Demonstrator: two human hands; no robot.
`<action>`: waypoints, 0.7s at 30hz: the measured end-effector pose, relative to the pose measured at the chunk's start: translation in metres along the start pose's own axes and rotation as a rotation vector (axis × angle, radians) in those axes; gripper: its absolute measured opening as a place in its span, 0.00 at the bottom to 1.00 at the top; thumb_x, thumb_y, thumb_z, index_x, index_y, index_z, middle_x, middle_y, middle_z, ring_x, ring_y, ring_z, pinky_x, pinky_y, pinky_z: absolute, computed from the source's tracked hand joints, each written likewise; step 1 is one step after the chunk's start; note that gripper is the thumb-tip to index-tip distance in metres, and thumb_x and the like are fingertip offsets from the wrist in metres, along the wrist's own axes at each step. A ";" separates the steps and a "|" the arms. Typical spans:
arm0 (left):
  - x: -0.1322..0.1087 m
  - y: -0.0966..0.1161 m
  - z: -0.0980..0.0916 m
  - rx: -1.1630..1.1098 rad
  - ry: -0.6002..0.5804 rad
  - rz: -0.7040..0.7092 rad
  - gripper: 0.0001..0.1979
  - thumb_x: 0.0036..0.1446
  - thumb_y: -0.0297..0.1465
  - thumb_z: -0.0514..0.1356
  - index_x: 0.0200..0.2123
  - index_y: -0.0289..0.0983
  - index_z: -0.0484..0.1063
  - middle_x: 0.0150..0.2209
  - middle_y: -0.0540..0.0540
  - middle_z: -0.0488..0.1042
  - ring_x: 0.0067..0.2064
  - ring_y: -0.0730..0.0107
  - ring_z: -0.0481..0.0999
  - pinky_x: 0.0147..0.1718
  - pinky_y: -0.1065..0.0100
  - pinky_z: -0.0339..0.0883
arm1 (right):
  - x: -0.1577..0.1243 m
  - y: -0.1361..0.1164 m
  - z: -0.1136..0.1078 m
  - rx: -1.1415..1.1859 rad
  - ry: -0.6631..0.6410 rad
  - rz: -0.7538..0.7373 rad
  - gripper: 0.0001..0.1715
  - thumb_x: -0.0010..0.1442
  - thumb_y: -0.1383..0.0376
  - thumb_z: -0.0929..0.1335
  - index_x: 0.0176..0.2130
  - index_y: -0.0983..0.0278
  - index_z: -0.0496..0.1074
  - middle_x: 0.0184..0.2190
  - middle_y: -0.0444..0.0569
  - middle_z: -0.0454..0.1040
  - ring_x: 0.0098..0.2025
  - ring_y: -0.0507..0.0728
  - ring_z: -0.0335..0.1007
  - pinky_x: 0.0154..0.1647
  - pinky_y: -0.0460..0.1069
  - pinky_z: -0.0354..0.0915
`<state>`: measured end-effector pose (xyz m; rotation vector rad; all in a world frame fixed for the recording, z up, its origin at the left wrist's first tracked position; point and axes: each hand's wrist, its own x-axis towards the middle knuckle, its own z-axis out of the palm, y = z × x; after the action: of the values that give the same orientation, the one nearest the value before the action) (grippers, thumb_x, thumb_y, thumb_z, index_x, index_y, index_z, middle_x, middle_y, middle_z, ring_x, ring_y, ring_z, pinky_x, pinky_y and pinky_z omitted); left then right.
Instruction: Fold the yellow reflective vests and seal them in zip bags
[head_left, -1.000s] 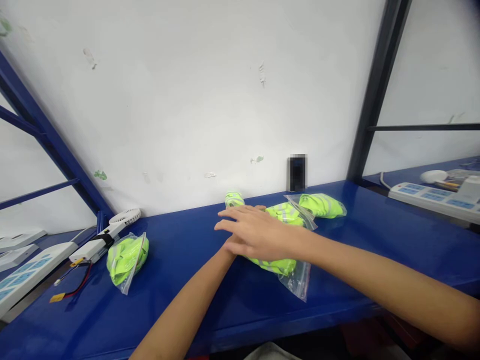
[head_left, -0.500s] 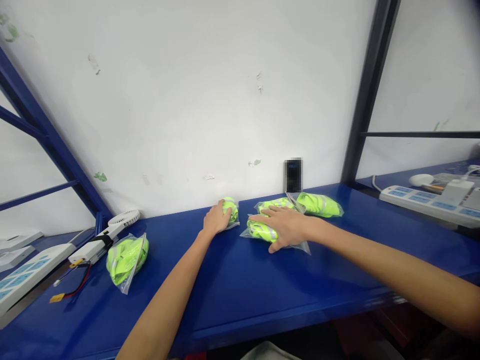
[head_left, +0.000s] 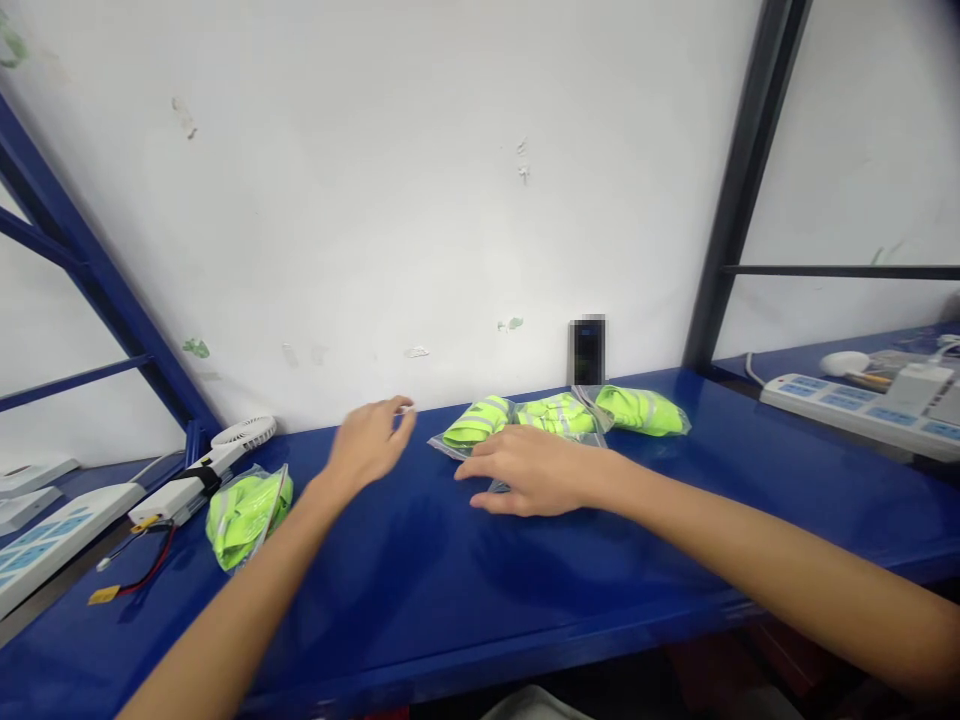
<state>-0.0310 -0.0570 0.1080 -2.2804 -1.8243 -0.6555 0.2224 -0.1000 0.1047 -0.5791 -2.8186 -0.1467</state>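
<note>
Several clear plastic bags of neon-yellow fabric with grey reflective stripes lie on the blue table (head_left: pixel 420 590). My left hand (head_left: pixel 369 440) is over the table with fingers apart and nothing in it. It is between the left bag (head_left: pixel 247 515) and a middle bag (head_left: pixel 478 422). My right hand (head_left: pixel 534 470) has its fingers spread, palm down, in front of the middle bags. A clear plastic edge shows beneath it; whether it touches the plastic I cannot tell. Behind it are another bag (head_left: pixel 561 413) and the rightmost bag (head_left: pixel 645 411).
A dark, pixelated upright object (head_left: pixel 587 350) stands against the white wall. At left are a small white fan (head_left: pixel 244 433), a red-and-black cable with a yellow connector (head_left: pixel 103 595) and a power strip (head_left: pixel 67 530). Another power strip (head_left: pixel 862 412) is at right, past the dark post (head_left: pixel 739 200).
My left hand has let go of the middle bag and moved left. That bag now lies against its neighbour on the right. My right hand has shifted slightly left and toward me.
</note>
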 end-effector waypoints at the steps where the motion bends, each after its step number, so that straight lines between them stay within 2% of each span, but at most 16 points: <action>1: -0.014 -0.012 -0.015 0.169 0.016 -0.030 0.24 0.61 0.46 0.46 0.47 0.40 0.74 0.45 0.40 0.79 0.47 0.48 0.76 0.46 0.54 0.65 | 0.003 -0.002 0.003 0.034 0.003 -0.061 0.19 0.66 0.58 0.64 0.53 0.63 0.72 0.43 0.53 0.78 0.44 0.59 0.74 0.45 0.52 0.65; 3: -0.043 -0.044 -0.039 0.420 -0.033 -0.212 0.28 0.59 0.51 0.44 0.40 0.38 0.74 0.38 0.36 0.79 0.40 0.45 0.77 0.40 0.53 0.66 | 0.011 0.000 0.010 0.086 0.015 -0.130 0.18 0.64 0.59 0.66 0.51 0.63 0.73 0.46 0.52 0.77 0.47 0.59 0.73 0.48 0.52 0.64; 5: -0.068 -0.078 -0.051 0.510 -0.219 -0.378 0.30 0.55 0.57 0.45 0.32 0.38 0.73 0.33 0.37 0.79 0.36 0.46 0.77 0.39 0.52 0.65 | 0.023 0.007 0.019 0.116 0.030 -0.129 0.20 0.61 0.55 0.68 0.49 0.63 0.74 0.51 0.53 0.75 0.52 0.61 0.70 0.52 0.54 0.63; 6: -0.077 -0.093 -0.051 0.516 -0.309 -0.413 0.30 0.52 0.58 0.46 0.29 0.39 0.73 0.32 0.38 0.79 0.36 0.46 0.76 0.38 0.53 0.64 | 0.029 0.013 0.023 0.119 0.037 -0.104 0.22 0.61 0.54 0.68 0.49 0.63 0.74 0.54 0.54 0.73 0.56 0.62 0.67 0.55 0.55 0.61; 7: -0.083 -0.106 -0.049 0.500 -0.417 -0.411 0.28 0.51 0.57 0.48 0.26 0.40 0.71 0.32 0.39 0.79 0.34 0.47 0.76 0.37 0.54 0.64 | 0.035 0.020 0.028 0.119 0.043 -0.062 0.23 0.61 0.53 0.67 0.50 0.63 0.74 0.57 0.55 0.70 0.59 0.63 0.64 0.58 0.57 0.59; 8: -0.086 -0.115 -0.046 0.470 -0.484 -0.343 0.24 0.52 0.53 0.50 0.25 0.40 0.70 0.32 0.40 0.79 0.34 0.49 0.76 0.36 0.56 0.63 | 0.041 0.028 0.033 0.116 0.048 -0.001 0.23 0.63 0.52 0.65 0.51 0.63 0.73 0.61 0.56 0.66 0.63 0.65 0.59 0.60 0.59 0.57; 9: -0.087 -0.120 -0.042 0.446 -0.493 -0.242 0.21 0.54 0.49 0.49 0.24 0.41 0.70 0.32 0.41 0.79 0.35 0.50 0.75 0.35 0.57 0.62 | 0.047 0.036 0.037 0.117 0.048 0.072 0.24 0.64 0.52 0.64 0.53 0.63 0.72 0.64 0.57 0.60 0.65 0.66 0.55 0.61 0.61 0.55; 11: -0.079 -0.118 -0.033 0.405 -0.468 -0.108 0.19 0.56 0.44 0.47 0.25 0.41 0.71 0.32 0.40 0.78 0.34 0.51 0.75 0.34 0.59 0.59 | 0.055 0.050 0.043 0.144 0.030 0.214 0.27 0.64 0.49 0.62 0.53 0.62 0.72 0.69 0.58 0.49 0.68 0.70 0.48 0.61 0.64 0.53; 12: -0.072 -0.113 -0.030 0.376 -0.464 -0.080 0.19 0.57 0.43 0.46 0.25 0.40 0.71 0.30 0.40 0.78 0.33 0.52 0.75 0.33 0.60 0.58 | 0.057 0.056 0.045 0.170 0.011 0.272 0.28 0.63 0.47 0.62 0.52 0.61 0.72 0.70 0.57 0.48 0.67 0.72 0.49 0.60 0.65 0.53; 13: -0.064 -0.105 -0.026 0.340 -0.462 -0.067 0.19 0.57 0.43 0.47 0.24 0.40 0.70 0.29 0.41 0.77 0.32 0.54 0.75 0.32 0.62 0.56 | 0.059 0.060 0.045 0.205 -0.017 0.320 0.29 0.63 0.45 0.62 0.51 0.61 0.72 0.68 0.58 0.51 0.65 0.72 0.53 0.59 0.65 0.55; 14: -0.055 -0.097 -0.023 0.281 -0.457 -0.046 0.19 0.58 0.43 0.47 0.23 0.40 0.69 0.26 0.42 0.76 0.30 0.56 0.74 0.31 0.63 0.55 | 0.060 0.063 0.044 0.239 -0.053 0.364 0.30 0.62 0.43 0.61 0.50 0.60 0.73 0.65 0.59 0.59 0.62 0.72 0.60 0.56 0.65 0.57; 16: -0.037 -0.081 -0.015 0.169 -0.387 -0.028 0.20 0.59 0.44 0.47 0.23 0.40 0.67 0.23 0.46 0.74 0.29 0.61 0.73 0.29 0.66 0.53 | 0.060 0.063 0.037 0.285 -0.121 0.446 0.34 0.62 0.40 0.58 0.51 0.60 0.71 0.50 0.60 0.74 0.49 0.69 0.72 0.50 0.62 0.61; 17: -0.029 -0.073 -0.010 0.135 -0.334 -0.026 0.20 0.60 0.44 0.47 0.23 0.40 0.66 0.22 0.47 0.73 0.28 0.62 0.71 0.28 0.67 0.52 | 0.061 0.062 0.033 0.284 -0.143 0.493 0.37 0.62 0.39 0.57 0.54 0.60 0.69 0.42 0.59 0.78 0.43 0.68 0.74 0.47 0.61 0.62; 19: -0.015 -0.059 0.002 0.052 -0.248 0.005 0.20 0.61 0.44 0.48 0.23 0.39 0.66 0.22 0.48 0.71 0.27 0.64 0.69 0.28 0.68 0.51 | 0.065 0.058 0.025 0.228 -0.147 0.592 0.44 0.61 0.36 0.54 0.60 0.64 0.62 0.33 0.58 0.78 0.35 0.67 0.75 0.41 0.59 0.64; 21: -0.003 -0.047 0.018 -0.069 -0.176 0.037 0.20 0.62 0.43 0.48 0.23 0.39 0.65 0.21 0.50 0.68 0.25 0.67 0.66 0.27 0.69 0.51 | 0.073 0.055 0.022 0.139 -0.111 0.670 0.47 0.62 0.37 0.54 0.62 0.68 0.58 0.32 0.60 0.78 0.35 0.68 0.75 0.39 0.58 0.64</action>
<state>-0.0719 -0.0415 0.0835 -2.4820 -1.8550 -0.5359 0.1748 -0.0196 0.1063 -1.4779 -2.5355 0.2136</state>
